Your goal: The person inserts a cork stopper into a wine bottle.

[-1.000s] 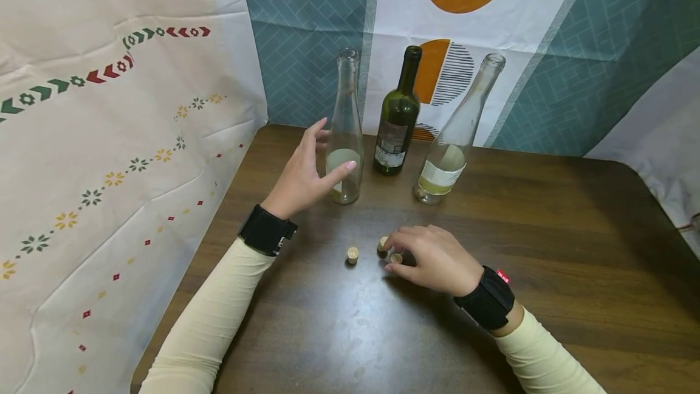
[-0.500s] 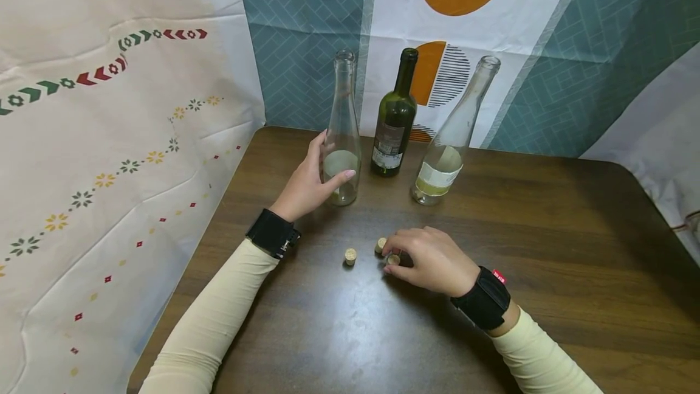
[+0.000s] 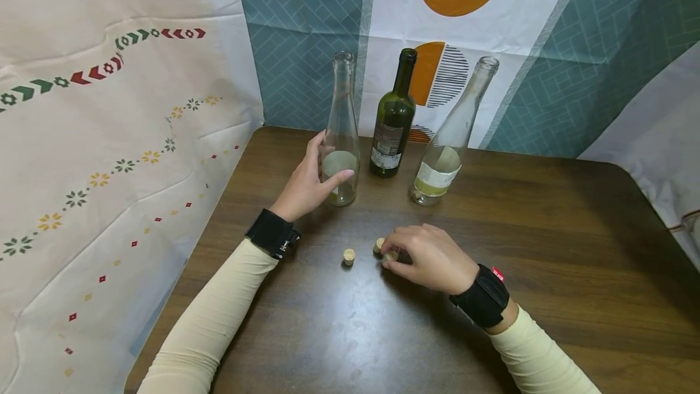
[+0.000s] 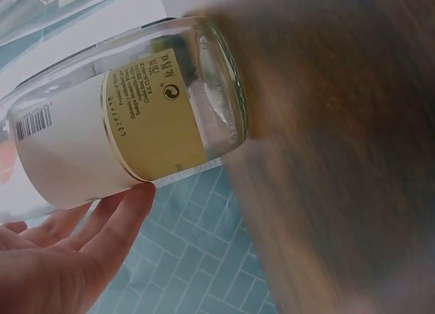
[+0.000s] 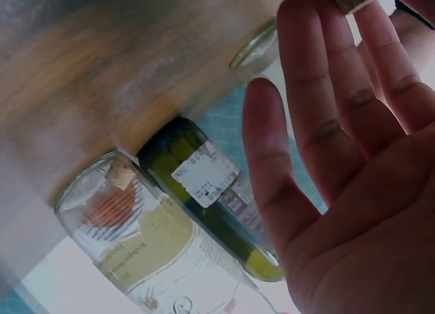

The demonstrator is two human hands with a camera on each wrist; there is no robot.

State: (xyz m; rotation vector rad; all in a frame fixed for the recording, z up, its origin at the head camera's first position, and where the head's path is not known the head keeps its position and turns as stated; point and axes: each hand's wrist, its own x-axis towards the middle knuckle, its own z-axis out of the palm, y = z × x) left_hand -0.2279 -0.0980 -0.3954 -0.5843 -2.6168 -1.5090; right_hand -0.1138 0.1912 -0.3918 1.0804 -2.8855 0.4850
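My left hand [image 3: 306, 184] grips the left clear glass bottle [image 3: 342, 120] low on its body, thumb across the front and fingers behind. In the left wrist view, fingertips rest at the edge of its cream and yellow label [image 4: 160, 117]. The bottle stands upright on the table. Lower right, my right hand [image 3: 434, 260] pinches a small cork [image 3: 391, 256] between thumb and fingers, close over the tabletop. A second cork [image 3: 378, 245] sits right beside those fingertips. Farther left, a third cork [image 3: 349, 256] stands by itself.
Behind stand a dark green wine bottle [image 3: 392, 126] and another clear bottle [image 3: 443, 151] with a white and yellow label. A cork [image 5: 121, 174] shows inside that clear bottle's base. Patterned cloths hang at the back and left of the brown wooden table [image 3: 547, 248].
My left hand has closed in from beside the clear bottle to hold it. The right hand's fingers have drawn together on the cork, staying nearly in place.
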